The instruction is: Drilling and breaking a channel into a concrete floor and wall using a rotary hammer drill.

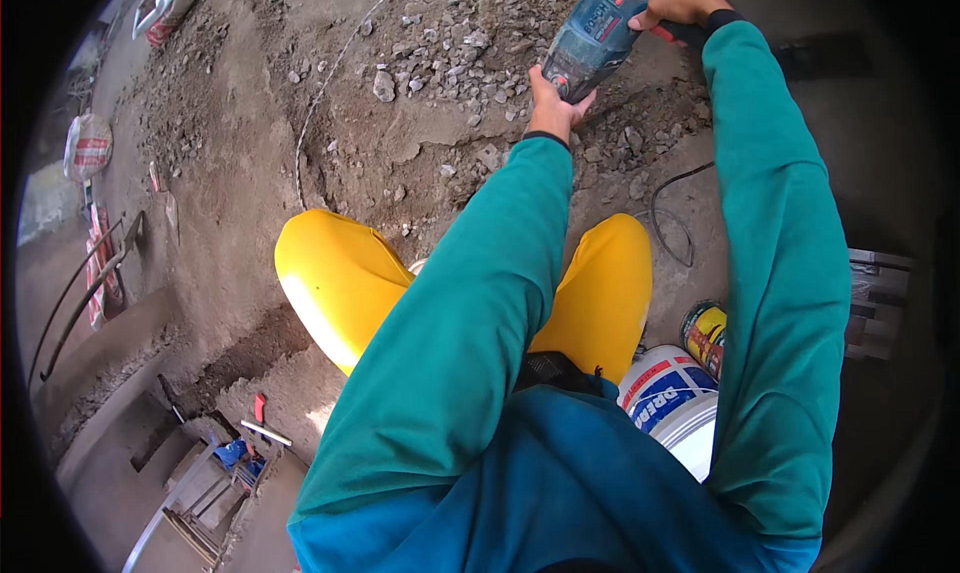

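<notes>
A blue power tool point(593, 35) with red details is held up at the top right, over broken rubble point(470, 63). My left hand point(560, 103) grips its lower front end, fingers wrapped round it. My right hand point(676, 3) holds the upper rear part, where a dark handle shows partly behind my sleeve. The tool's working tip is hidden or too small to make out. Below, my knees in yellow trousers are bent apart on the dirt.
A white bucket point(655, 388) and a yellow-labelled can point(704, 333) stand by my right leg. A dark cable point(655, 213) loops nearby. Sacks point(88, 148), bent dark bars point(120, 258) and a red-handled tool point(260, 408) lie left, beside a stepped pit point(160, 443) with assorted items.
</notes>
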{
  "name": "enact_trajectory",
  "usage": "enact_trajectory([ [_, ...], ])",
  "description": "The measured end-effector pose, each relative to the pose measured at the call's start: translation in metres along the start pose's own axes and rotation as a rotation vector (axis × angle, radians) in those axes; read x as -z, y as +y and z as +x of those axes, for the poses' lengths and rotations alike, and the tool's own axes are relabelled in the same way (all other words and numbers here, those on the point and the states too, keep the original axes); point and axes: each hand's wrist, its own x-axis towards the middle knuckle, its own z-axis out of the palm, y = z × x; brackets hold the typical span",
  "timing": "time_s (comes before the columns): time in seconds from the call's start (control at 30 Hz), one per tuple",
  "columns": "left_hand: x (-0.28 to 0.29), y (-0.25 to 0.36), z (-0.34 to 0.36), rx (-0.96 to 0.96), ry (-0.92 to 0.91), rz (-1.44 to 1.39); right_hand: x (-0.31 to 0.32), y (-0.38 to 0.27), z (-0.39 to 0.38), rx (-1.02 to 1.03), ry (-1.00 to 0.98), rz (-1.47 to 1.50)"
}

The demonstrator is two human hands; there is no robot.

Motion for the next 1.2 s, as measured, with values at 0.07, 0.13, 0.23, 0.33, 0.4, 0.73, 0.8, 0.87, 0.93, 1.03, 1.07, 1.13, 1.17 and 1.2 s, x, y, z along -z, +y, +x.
enact_trajectory([
  [0.07, 0.018, 0.002, -0.001, -0.01, -0.131, 0.061, -0.017, 0.022, -0.001, 0.193, 0.082, 0.135],
  [0.13, 0.046, -0.004, -0.017, -0.018, -0.108, 0.071, -0.041, 0.0, -0.052, 0.121, 0.086, 0.133],
  [0.23, 0.084, -0.043, -0.06, 0.024, -0.104, 0.011, -0.086, -0.011, -0.16, 0.125, 0.284, 0.182],
  [0.33, 0.113, -0.069, -0.121, 0.146, -0.215, 0.138, -0.117, -0.035, -0.266, -0.12, 0.316, 0.253],
  [0.4, 0.112, -0.08, -0.154, 0.203, -0.147, 0.161, -0.11, -0.042, -0.313, -0.194, 0.378, 0.29],
  [0.73, 0.08, -0.102, -0.097, 0.295, -0.183, 0.528, -0.155, -0.016, -0.322, -0.358, 0.622, 0.369],
  [0.8, 0.084, -0.087, -0.068, 0.379, -0.316, 0.391, -0.165, -0.02, -0.288, -0.319, 0.625, 0.322],
  [0.87, 0.081, -0.091, -0.061, 0.328, -0.281, 0.383, -0.163, -0.01, -0.268, -0.322, 0.618, 0.273],
  [0.93, 0.074, -0.101, -0.056, 0.282, -0.244, 0.368, -0.15, 0.019, -0.259, -0.149, 0.538, 0.448],
  [1.03, 0.052, -0.114, -0.036, 0.145, -0.177, 0.18, -0.113, 0.058, -0.223, -0.116, 0.326, 0.501],
  [1.07, 0.045, -0.113, -0.024, 0.139, -0.187, 0.173, -0.096, 0.064, -0.208, -0.226, 0.159, 0.627],
  [1.13, 0.038, -0.105, -0.004, 0.148, -0.213, 0.121, -0.091, 0.083, -0.173, -0.15, 0.12, 0.712],
  [1.17, 0.031, -0.114, -0.004, 0.144, -0.145, 0.146, -0.091, 0.097, -0.168, -0.195, 0.081, 0.787],
  [1.2, 0.028, -0.117, -0.002, 0.14, -0.15, 0.139, -0.088, 0.102, -0.168, -0.189, 0.08, 0.779],
])
